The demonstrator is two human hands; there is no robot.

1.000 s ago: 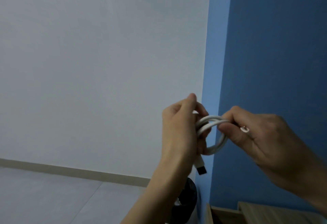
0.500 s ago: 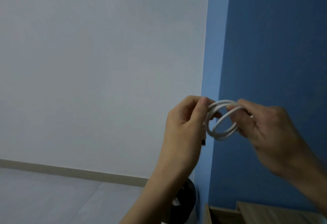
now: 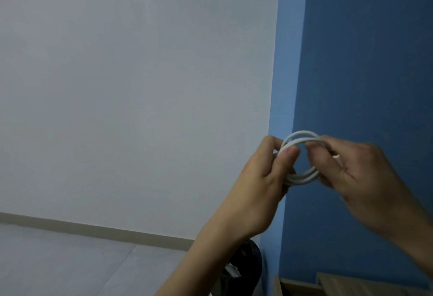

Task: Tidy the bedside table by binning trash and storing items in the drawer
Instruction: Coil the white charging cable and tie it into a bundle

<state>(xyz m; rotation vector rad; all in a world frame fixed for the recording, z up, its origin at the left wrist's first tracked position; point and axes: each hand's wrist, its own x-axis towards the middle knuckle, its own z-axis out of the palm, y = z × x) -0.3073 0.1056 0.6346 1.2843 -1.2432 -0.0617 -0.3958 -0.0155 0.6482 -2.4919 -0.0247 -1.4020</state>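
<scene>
Up in front of the blue wall (image 3: 365, 61), I hold a white cable (image 3: 302, 178) in both hands. It is wound into a small round loop with a few turns. My left hand (image 3: 260, 185) pinches the left side of the loop with thumb and fingers. My right hand (image 3: 358, 174) grips the right side. Both hands are closed on the cable, close together but not touching each other.

I think the winding is nearly done, because I see no loose end hanging down. The cable is not put away yet. It needs to go into the drawer, and I cannot see a drawer from here. Only a bit of the wooden table (image 3: 351, 286) shows at the bottom. A dark bin (image 3: 248, 265) stands on the floor below my left arm. I cannot tell what else is left on the table.
</scene>
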